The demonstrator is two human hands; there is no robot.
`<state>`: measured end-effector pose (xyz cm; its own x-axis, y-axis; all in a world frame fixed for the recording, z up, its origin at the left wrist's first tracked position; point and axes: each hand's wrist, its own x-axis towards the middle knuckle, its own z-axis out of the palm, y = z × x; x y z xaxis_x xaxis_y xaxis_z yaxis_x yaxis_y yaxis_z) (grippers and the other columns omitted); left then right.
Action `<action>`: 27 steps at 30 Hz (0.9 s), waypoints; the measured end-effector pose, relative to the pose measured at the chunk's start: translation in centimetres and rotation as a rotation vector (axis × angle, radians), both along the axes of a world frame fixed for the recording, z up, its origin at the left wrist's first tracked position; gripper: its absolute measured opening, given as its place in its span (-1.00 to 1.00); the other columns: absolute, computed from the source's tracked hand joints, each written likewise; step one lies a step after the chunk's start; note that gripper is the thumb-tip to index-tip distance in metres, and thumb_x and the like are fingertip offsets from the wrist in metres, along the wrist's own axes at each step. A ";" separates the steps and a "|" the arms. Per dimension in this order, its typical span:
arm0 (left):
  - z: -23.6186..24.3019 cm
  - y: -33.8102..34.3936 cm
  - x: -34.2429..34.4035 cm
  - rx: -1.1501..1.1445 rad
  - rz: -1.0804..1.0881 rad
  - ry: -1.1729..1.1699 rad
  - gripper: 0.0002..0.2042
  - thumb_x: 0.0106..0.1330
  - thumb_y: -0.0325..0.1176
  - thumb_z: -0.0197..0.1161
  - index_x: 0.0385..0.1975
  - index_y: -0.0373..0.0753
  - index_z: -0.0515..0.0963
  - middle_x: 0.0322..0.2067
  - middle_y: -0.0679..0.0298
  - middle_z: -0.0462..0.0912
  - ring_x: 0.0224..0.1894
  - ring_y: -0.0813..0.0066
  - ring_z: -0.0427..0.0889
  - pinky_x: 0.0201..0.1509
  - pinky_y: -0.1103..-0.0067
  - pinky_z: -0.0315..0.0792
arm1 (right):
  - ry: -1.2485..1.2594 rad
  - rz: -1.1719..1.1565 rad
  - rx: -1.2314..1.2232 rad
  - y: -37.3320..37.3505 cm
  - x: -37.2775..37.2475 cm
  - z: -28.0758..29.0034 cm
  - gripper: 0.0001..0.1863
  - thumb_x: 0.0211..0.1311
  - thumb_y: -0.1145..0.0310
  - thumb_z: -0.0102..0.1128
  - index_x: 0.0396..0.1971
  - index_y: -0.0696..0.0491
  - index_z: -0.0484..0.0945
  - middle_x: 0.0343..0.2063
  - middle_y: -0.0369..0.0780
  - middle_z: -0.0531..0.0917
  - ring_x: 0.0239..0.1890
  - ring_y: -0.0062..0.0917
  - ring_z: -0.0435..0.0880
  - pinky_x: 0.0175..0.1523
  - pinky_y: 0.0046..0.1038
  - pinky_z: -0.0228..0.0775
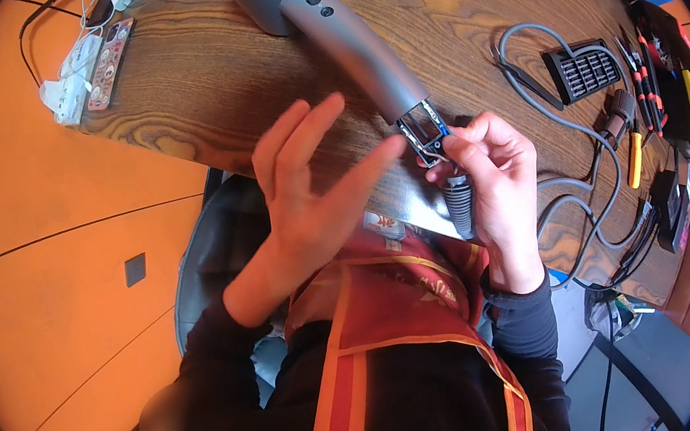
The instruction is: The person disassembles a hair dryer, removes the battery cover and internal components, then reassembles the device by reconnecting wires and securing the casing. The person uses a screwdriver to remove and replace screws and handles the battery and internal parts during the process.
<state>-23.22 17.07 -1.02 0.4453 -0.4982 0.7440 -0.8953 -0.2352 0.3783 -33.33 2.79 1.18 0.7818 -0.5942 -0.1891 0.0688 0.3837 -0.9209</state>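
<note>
A grey hair dryer (355, 50) with a pink-rimmed head lies across the wooden table, its handle slanting toward me. Out of the handle's end sticks an inner assembly (425, 132) with wires and a blue part. My right hand (494, 167) pinches this assembly at its near end, beside the ribbed cord sleeve (460, 206). Left of the handle, my left hand (298, 187) is raised with fingers spread and nothing in it. Its thumb tip comes close to the assembly; whether they touch I cannot tell.
The grey power cord (556, 112) loops over the table's right side. Around it are a screwdriver bit case (586, 71), a yellow-handled tool (635, 160) and several red-and-black screwdrivers (648, 83). A white power strip (79, 80) and a phone (111, 63) lie at the left edge.
</note>
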 end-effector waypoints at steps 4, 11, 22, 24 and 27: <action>-0.9 -1.7 1.4 0.076 0.008 -0.352 -0.74 0.01 -0.28 0.27 -0.25 0.15 0.57 0.04 0.31 0.45 0.14 0.34 0.29 0.26 0.17 -0.07 | -0.010 -0.005 0.027 0.1 -0.1 0.3 -0.89 0.12 0.63 0.05 -0.56 0.14 0.42 -0.58 -0.24 0.62 -0.58 -0.65 0.59 -0.45 -0.66 0.42; -1.0 -2.6 4.3 0.030 -0.188 -0.599 -0.83 0.07 -0.23 0.18 -0.31 0.14 0.56 0.03 0.58 0.46 0.14 0.57 0.31 0.25 0.07 -0.10 | 0.032 0.016 -0.006 0.2 -0.1 0.3 -0.89 0.11 0.62 0.06 -0.57 0.13 0.42 -0.58 -0.23 0.62 -0.59 -0.66 0.58 -0.46 -0.66 0.41; -0.4 -4.2 4.5 0.108 -0.178 -0.536 -0.80 0.07 -0.23 0.15 -0.31 0.00 0.59 0.03 0.52 0.47 0.16 0.47 0.34 0.25 -0.06 -0.14 | 0.046 0.024 -0.043 -0.2 -0.2 0.3 -0.88 0.14 0.58 0.00 -0.57 0.11 0.40 -0.58 -0.15 0.61 -0.62 -0.65 0.56 -0.48 -0.67 0.41; -0.4 -4.2 4.6 0.138 -0.271 -0.485 -0.81 0.06 -0.27 0.16 -0.32 -0.06 0.59 0.02 0.45 0.48 0.16 0.40 0.35 0.23 -0.04 -0.04 | 0.036 0.004 -0.019 -0.1 -0.1 0.2 -0.88 0.14 0.58 0.00 -0.57 0.11 0.39 -0.57 -0.14 0.62 -0.61 -0.65 0.56 -0.47 -0.67 0.40; -0.3 -4.3 4.8 0.124 -0.333 -0.476 -0.79 0.07 -0.30 0.20 -0.28 -0.13 0.59 -0.05 0.29 0.52 0.07 0.24 0.44 0.18 0.03 0.15 | 0.073 0.029 0.003 0.0 -0.1 0.5 -0.87 0.15 0.58 -0.02 -0.58 0.10 0.38 -0.53 -0.15 0.62 -0.59 -0.66 0.56 -0.46 -0.66 0.40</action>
<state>-18.43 12.79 -1.27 -0.1185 -0.6496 0.7510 -0.9929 0.0711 -0.0951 -33.39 2.82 1.65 0.7829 -0.5706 -0.2481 -0.0100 0.3871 -0.9220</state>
